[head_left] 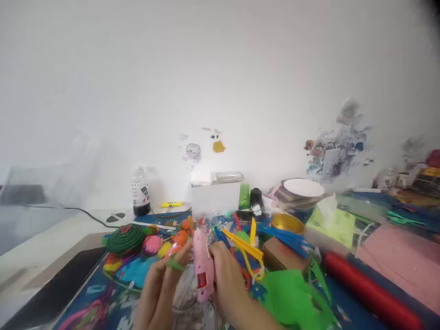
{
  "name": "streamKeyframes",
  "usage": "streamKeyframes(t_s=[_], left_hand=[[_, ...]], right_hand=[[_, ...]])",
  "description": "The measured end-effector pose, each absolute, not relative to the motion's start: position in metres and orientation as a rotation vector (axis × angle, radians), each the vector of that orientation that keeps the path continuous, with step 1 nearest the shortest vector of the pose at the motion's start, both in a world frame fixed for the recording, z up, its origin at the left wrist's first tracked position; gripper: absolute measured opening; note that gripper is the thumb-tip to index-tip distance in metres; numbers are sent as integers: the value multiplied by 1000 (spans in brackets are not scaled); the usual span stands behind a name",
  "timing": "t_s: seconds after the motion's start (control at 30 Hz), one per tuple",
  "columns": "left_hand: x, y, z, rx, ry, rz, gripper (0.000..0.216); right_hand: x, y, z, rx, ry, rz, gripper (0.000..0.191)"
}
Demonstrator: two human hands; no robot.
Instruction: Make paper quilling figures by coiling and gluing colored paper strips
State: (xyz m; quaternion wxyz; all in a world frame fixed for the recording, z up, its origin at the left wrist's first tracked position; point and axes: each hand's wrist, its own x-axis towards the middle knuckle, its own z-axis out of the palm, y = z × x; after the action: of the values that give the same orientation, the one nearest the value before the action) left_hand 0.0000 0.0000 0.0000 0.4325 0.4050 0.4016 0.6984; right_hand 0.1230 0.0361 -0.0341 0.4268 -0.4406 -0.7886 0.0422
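My right hand [225, 279] is wrapped round a pink glue gun [202, 266] that stands nozzle-up low in the middle of the head view. My left hand [161, 288] is raised beside it, fingers together, pinching a small green piece [174, 264] at the fingertips close to the gun. Just behind the hands lie orange, pink and yellow pompom-like balls [161, 245] and a dark green coil [125, 239]. Yellow, blue and red strips [247, 245] lie to the right of the gun.
The table [41, 243] holds a dark bottle [140, 192], a white box [215, 197], a gold bowl [287, 223], a green tissue box [330, 227], green felt [292, 298], a red roll [367, 288], pink sheets [402, 256] and stacked plates [302, 189]. A black cable [82, 211] runs at the left.
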Motion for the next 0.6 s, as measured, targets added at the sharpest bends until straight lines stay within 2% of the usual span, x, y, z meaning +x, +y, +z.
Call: streamKeyframes(t_s=[0.17, 0.33, 0.6], left_hand=[[-4, -3, -2, 1131, 1037, 1776, 35], [-10, -3, -6, 1425, 1241, 1704, 30], [-20, 0, -19, 1751, 1277, 1675, 23]], right_hand=[[122, 40, -38, -1073, -1935, 28, 31], [123, 39, -32, -1067, -1964, 81, 23], [128, 35, -24, -915, -1880, 266, 8]])
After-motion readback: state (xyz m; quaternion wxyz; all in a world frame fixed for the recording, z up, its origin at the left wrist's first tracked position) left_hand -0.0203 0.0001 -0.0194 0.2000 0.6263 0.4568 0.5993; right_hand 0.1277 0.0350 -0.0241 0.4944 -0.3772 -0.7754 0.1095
